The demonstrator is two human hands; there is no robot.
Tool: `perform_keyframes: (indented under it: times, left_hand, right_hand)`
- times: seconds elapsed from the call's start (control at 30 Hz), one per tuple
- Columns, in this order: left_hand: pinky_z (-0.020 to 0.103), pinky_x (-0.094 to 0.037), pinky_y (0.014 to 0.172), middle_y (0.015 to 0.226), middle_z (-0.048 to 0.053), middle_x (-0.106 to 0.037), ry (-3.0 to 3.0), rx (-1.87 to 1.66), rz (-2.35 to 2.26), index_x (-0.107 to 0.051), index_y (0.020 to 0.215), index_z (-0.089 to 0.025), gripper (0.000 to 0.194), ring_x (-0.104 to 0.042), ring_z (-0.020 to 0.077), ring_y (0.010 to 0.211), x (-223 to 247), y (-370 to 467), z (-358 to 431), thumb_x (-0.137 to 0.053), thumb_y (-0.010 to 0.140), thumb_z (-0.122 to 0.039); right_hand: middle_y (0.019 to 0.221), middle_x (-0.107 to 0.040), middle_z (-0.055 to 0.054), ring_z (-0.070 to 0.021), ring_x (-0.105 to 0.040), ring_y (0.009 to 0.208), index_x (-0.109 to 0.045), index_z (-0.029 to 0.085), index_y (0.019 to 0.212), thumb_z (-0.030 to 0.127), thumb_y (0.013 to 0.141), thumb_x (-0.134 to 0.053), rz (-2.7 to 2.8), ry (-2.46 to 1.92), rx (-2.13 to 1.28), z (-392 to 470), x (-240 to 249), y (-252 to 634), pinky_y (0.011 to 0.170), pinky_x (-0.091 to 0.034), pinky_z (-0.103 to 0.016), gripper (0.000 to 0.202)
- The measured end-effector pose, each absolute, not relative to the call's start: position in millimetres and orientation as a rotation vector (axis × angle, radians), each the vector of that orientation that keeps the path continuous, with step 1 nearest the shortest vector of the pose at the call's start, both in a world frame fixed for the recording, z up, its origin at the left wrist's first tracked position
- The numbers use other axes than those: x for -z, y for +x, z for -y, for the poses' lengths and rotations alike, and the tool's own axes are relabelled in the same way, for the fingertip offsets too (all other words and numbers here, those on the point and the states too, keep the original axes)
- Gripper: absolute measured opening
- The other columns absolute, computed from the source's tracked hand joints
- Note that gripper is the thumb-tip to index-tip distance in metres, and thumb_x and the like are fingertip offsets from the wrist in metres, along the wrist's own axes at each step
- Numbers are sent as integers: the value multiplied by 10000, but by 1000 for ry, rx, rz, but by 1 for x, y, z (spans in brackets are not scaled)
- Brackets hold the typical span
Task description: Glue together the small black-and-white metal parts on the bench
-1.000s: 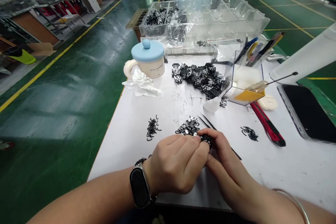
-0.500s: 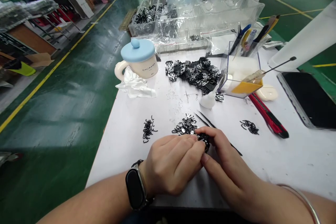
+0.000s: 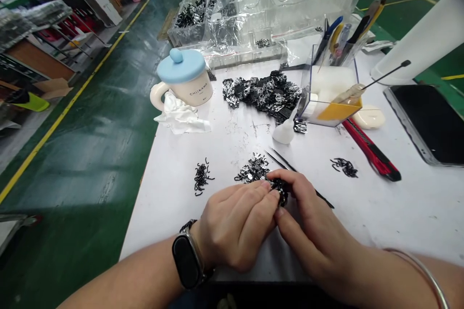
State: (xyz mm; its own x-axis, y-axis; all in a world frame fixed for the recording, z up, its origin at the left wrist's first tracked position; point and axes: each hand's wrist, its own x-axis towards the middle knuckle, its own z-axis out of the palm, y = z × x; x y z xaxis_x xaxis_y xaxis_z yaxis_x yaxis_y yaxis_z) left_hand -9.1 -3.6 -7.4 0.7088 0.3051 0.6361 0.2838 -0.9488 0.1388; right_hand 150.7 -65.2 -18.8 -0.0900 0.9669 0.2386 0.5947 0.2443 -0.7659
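Observation:
In the lower middle, my left hand [image 3: 235, 227], with a watch on its wrist, has its fingers curled closed. My right hand [image 3: 315, 236] meets it from the other side, thumb and fingers curved inward. Between them are small shiny black parts [image 3: 282, 193], mostly covered by the fingers; their exact shape is hidden. Just beyond lies a loose pile of small black and silver metal pieces [image 3: 254, 168]. Dark tweezers [image 3: 282, 160] rest by the right fingers, partly under them. Small curved black pieces [image 3: 201, 177] form a heap to the left, and a similar heap [image 3: 344, 167] sits right.
Behind are a larger pile of black clips [image 3: 268, 94], a white nozzle bottle [image 3: 284, 133], a lidded mug [image 3: 192, 89] with crumpled tissue [image 3: 181, 116], and a clear tool holder [image 3: 331, 91]. A red cutter [image 3: 373, 152] and phone [image 3: 431, 120] lie right. Clear trays [image 3: 304, 14] stand at the back.
The view has shifted a little, so the table things sit slightly higher and further left. Both hands stay together around the small black parts, with hardly any movement.

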Motion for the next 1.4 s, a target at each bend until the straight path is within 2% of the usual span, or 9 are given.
perform_keyframes:
  times: [0.27, 0.53, 0.67, 0.77, 0.9, 1.03, 1.17, 1.3, 1.4]
  left_hand:
    - [308, -596, 837, 898, 184, -743, 2845, -1040, -488, -607, 983, 3, 194, -702, 220, 948, 5, -11, 5, -585, 838, -124]
    - [293, -599, 831, 905, 162, -745, 2853, -1036, -496, -612, 987, -22, 191, -705, 204, 939, 7, -11, 4, -593, 832, -131]
    - [287, -610, 784, 872, 155, -744, 2859, -1083, -519, -610, 956, -32, 176, -712, 202, 893, 8, -11, 3, -614, 819, -143]
    - [254, -610, 695, 821, 113, -737, 2778, -1131, -604, -597, 956, -59, 201, -710, 173, 775, 8, -8, 4, -655, 782, -143]
    - [208, -563, 554, 726, 14, -680, 2137, -1061, -921, -599, 915, -158, 194, -641, 111, 593, 7, -1, 6, -664, 739, -110]
    - [181, -507, 465, 629, -12, -633, 1224, -707, -828, -561, 928, -168, 202, -630, 104, 500, 5, 3, 3, -674, 767, -209]
    - [132, -395, 380, 545, -65, -565, 734, -565, -809, -544, 892, -176, 250, -552, 61, 395, 3, 3, -2, -713, 733, -269]
    - [104, -280, 345, 464, -73, -537, 583, -516, -787, -562, 846, -178, 229, -476, 32, 347, 1, 3, -3, -722, 718, -282]
    - [105, -246, 350, 425, -77, -511, 538, -509, -791, -585, 828, -166, 245, -445, 23, 335, 1, 3, -2, -750, 693, -287]
  right_hand:
    - [1113, -587, -139, -212, -597, 994, -319, 139, 1261, 187, 892, -358, 1887, -1413, -497, 64, 16, 152, 840, -517, -378, 373]
    - [1162, -574, -124, -188, -569, 1040, -328, 139, 1273, 209, 909, -365, 1878, -1423, -569, 66, 20, 153, 892, -474, -345, 373]
    - [1204, -549, -116, -185, -532, 1088, -315, 149, 1301, 198, 911, -376, 1866, -1381, -625, 65, 20, 155, 928, -437, -340, 398]
    - [1136, -575, -84, -187, -545, 1030, -332, 192, 1301, 205, 918, -396, 1896, -1334, -688, 60, 17, 163, 885, -437, -348, 389]
    - [945, -579, -33, -176, -541, 891, -467, 258, 1175, 263, 945, -416, 1870, -1371, -778, 51, 10, 178, 768, -429, -327, 236]
    - [867, -529, -15, -164, -504, 844, -500, 258, 1091, 281, 937, -456, 1837, -1364, -756, 45, 9, 184, 758, -396, -328, 162]
    - [918, -515, -23, -169, -488, 866, -449, 256, 1174, 262, 901, -511, 1836, -1310, -714, 44, 13, 182, 779, -392, -335, 279]
    - [1078, -535, -25, -167, -498, 980, -405, 282, 1249, 230, 863, -573, 1866, -1278, -762, 45, 16, 177, 846, -409, -313, 424]
    - [1098, -548, -19, -163, -518, 998, -405, 298, 1248, 222, 868, -569, 1858, -1282, -787, 45, 17, 174, 846, -430, -305, 421]
